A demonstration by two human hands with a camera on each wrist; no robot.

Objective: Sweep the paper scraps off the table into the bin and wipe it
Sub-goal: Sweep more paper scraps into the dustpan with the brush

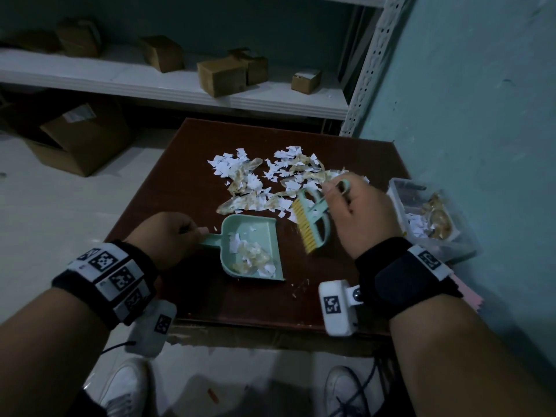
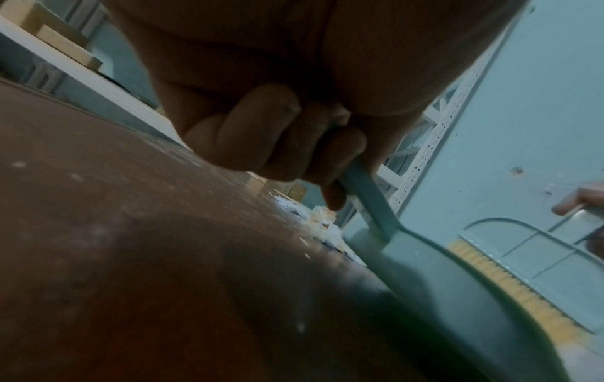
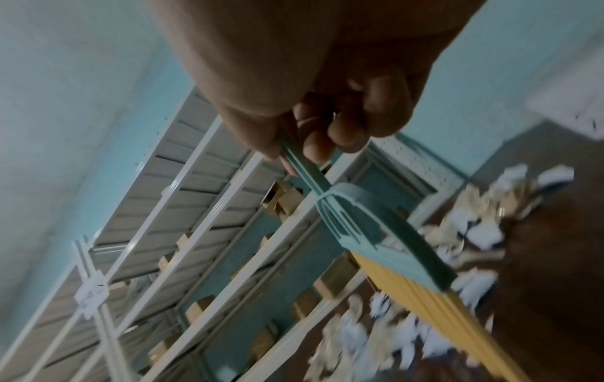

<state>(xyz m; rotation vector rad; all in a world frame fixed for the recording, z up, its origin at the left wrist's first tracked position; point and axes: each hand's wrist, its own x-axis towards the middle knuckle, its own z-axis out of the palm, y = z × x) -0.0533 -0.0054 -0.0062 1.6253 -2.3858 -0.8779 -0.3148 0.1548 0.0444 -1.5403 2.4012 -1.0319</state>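
Observation:
White paper scraps and tan tape strips lie heaped at the middle and back of the dark brown table. A mint green dustpan sits on the table in front of the heap with some scraps in it. My left hand grips its handle from the left. My right hand holds the handle of a mint brush with yellow bristles, which hangs just right of the pan's mouth, beside the heap.
A clear plastic bin with scraps in it stands at the table's right edge against the teal wall. White metal shelves with cardboard boxes run behind the table. A larger carton sits on the floor to the left.

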